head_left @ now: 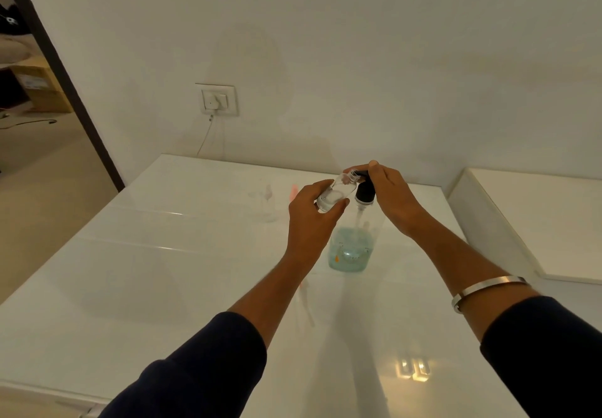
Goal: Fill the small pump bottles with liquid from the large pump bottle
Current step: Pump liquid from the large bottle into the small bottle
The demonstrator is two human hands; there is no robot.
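Small pump bottle [335,193] — light, slick, likely fragile — gripped mid-body in left hand [311,214], right hand [389,197] pressing large pump bottle [353,248] head on tabletop [163,254].

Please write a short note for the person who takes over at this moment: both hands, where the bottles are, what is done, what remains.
Left hand grips a small clear bottle, tilted, its open neck at the pump spout.
Right hand rests on the black pump head of the large bottle, which stands on the white table with blue liquid low inside.
Done: some liquid seems to be in the small bottle.
Left: finish filling; another clear bottle waits behind.
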